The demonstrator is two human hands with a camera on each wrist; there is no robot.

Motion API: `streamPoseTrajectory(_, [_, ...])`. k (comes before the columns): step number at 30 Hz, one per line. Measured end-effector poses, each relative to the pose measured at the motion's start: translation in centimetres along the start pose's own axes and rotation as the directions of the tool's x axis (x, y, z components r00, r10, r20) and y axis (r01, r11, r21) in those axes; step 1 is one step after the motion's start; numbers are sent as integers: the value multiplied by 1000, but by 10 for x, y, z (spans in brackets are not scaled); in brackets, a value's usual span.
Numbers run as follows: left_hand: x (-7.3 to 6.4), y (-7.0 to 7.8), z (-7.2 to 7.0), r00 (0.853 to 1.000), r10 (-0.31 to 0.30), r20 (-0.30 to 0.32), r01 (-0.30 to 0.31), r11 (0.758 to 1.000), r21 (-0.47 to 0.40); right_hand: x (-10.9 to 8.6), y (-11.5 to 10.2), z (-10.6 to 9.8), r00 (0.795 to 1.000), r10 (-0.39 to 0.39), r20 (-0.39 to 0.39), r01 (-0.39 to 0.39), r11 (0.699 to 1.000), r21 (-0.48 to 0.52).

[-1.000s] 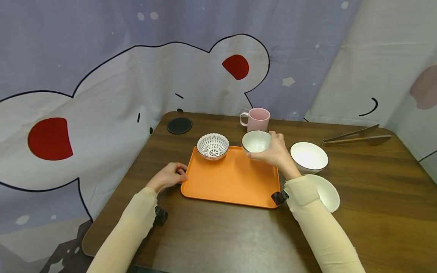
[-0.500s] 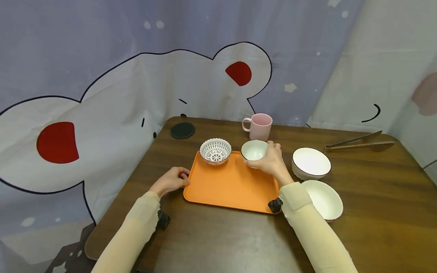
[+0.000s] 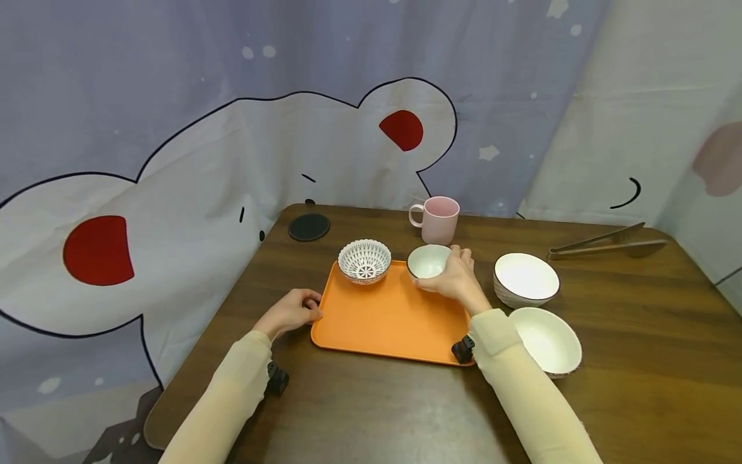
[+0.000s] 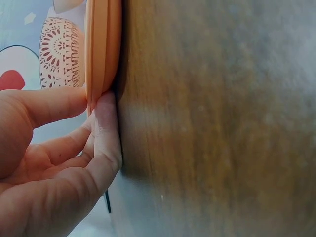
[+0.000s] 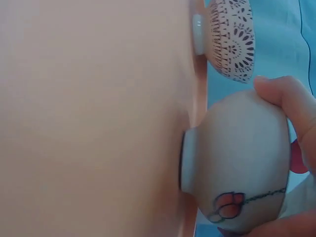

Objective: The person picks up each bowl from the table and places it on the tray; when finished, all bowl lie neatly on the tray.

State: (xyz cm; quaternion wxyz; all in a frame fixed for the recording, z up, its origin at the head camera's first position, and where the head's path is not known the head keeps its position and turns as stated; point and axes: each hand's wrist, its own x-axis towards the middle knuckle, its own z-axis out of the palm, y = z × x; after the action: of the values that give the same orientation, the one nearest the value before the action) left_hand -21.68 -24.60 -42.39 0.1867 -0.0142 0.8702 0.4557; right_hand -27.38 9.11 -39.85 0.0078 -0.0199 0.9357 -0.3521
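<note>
Right grip (image 3: 455, 280) clasps mouth-up bowl (image 3: 426, 261); left grip (image 3: 290, 312) pinches tray (image 3: 387, 319), long axis sideways.

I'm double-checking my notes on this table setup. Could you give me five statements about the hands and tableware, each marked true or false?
1. The left hand pinches the edge of the orange tray. True.
2. The right hand is empty. False: it grips a pale bowl.
3. The patterned bowl is at the tray's far left corner. True.
4. The tongs lie on the tray. False: they lie on the table, to its right.
5. The pink mug is lying on its side. False: it stands upright.
</note>
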Motion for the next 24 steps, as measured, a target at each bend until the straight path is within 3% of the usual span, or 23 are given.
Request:
streamPoseTrajectory(12, [3,1,1,1000,-5,-1,5,1000,16,-2,-1,-10,998,33,61,-32,999,-17])
streamPoseTrajectory(19, [1,1,3,1000,-15,7,15,1000,5,-10,-2,-22,1000,-3,-28,5,995,104])
streamPoseTrajectory(24, [-1,4,1,1000,-10,13,10,1000,-11,-15,-13,-34,999,-25,-43,32,985,167])
